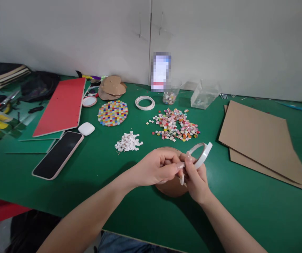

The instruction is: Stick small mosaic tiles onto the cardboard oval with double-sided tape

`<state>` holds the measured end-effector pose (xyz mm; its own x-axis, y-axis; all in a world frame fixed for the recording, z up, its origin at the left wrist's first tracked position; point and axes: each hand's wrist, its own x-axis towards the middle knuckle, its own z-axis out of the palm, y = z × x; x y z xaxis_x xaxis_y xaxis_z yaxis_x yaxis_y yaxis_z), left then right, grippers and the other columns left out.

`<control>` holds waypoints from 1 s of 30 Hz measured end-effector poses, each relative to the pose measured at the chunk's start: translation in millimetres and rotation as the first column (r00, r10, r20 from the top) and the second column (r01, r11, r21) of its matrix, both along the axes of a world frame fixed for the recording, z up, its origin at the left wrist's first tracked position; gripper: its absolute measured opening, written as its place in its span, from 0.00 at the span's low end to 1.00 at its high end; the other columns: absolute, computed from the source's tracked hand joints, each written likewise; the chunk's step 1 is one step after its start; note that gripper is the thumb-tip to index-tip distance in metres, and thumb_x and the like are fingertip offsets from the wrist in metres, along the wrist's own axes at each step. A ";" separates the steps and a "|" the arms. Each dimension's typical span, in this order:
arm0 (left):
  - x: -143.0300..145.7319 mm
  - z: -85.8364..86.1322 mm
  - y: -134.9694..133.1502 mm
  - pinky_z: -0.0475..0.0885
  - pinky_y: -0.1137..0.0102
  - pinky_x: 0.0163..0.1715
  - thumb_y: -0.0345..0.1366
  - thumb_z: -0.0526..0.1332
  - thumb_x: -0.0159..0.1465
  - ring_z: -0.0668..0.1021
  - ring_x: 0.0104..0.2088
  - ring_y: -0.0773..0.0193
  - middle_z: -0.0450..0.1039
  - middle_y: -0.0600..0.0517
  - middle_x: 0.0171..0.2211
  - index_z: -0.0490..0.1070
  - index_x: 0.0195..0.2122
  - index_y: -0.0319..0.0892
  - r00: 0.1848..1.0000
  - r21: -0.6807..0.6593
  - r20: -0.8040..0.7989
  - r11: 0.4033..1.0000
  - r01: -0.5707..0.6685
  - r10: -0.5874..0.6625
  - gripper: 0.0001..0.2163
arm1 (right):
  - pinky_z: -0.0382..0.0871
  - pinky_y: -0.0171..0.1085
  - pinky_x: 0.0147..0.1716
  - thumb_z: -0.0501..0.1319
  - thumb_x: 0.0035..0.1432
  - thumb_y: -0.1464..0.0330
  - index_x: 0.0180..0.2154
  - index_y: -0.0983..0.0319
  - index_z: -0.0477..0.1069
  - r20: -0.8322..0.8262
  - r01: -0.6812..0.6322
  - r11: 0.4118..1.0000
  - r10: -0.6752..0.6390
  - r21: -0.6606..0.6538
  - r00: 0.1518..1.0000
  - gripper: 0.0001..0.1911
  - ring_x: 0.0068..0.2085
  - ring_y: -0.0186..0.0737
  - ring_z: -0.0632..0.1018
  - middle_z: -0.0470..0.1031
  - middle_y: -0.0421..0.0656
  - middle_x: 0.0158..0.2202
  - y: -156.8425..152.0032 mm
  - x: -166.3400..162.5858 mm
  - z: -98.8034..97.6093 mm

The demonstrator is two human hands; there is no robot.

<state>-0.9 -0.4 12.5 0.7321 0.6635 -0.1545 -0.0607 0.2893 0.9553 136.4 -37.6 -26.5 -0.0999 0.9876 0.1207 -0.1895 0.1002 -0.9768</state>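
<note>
Hands meet low over the near middle of the bench point(140, 211). Your right hand point(197, 181) has its grip closed on the lower rim of the tape roll point(202, 154), which stands on edge, lifted clear of the bench and tilted up to the right. Your left hand point(156, 168) has thumb and fingertips pinched tight at the roll's near edge, apparently on the tape's free end, though the end itself is too small to confirm. The brown cardboard disc point(170, 188) lies flat directly beneath both hands, partly hidden by them. Judgement: hold the roll steady with the right hand and let the left do the picking. Lift the end with a nail rather than the fingertip pad, so the adhesive stays clean. Draw the tape off low and straight over the disc so it does not fold onto itself. Just beyond sits a heap of white paper scraps point(128, 142), and to its right the loose tiles point(175, 124), well apart from the disc. Farther back lie the tiled disc point(113, 112) and a second roll point(145, 103).
</note>
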 end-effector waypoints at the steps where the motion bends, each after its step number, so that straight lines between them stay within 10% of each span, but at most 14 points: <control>1: -0.1 0.3 -0.2 0.51 0.81 0.09 0.31 0.55 0.59 0.55 0.10 0.78 0.55 0.62 0.11 0.63 0.22 0.38 1.000 -0.005 -0.002 1.000 0.002 -0.002 0.09 | 0.44 0.33 0.15 0.51 0.61 0.53 0.18 0.61 0.58 0.003 0.002 1.000 -0.002 -0.005 1.000 0.25 0.17 0.29 0.51 0.49 0.33 0.16 -0.3 -0.1 0.4; 30: 1.9 0.0 -0.3 0.53 0.80 0.11 0.29 0.54 0.60 0.57 0.10 0.79 0.55 0.63 0.11 0.62 0.21 0.38 0.999 0.054 0.051 0.999 0.002 -0.005 0.11 | 0.44 0.33 0.16 0.51 0.63 0.58 0.19 0.62 0.58 -0.091 0.012 0.999 -0.015 -0.035 0.996 0.23 0.17 0.28 0.52 0.51 0.33 0.15 -3.7 -1.8 -5.2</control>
